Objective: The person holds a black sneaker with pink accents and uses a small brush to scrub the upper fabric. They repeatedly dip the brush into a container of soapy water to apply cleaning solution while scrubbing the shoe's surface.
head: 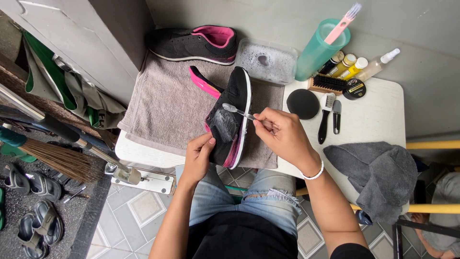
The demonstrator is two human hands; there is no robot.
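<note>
Black shoe [233,120] between hands, left [198,156] gripping, right [282,134] with toothbrush [237,111].

A person seated at a white surface [378,112] steadies a black and pink shoe [231,120], soapy on its side, with the left hand [199,153] at its heel end. The right hand [282,132] pinches a small clear brush [237,111] whose head touches the shoe. A grey towel [167,103] lies beneath; beyond the grip sits a tub of suds [268,61].
</note>
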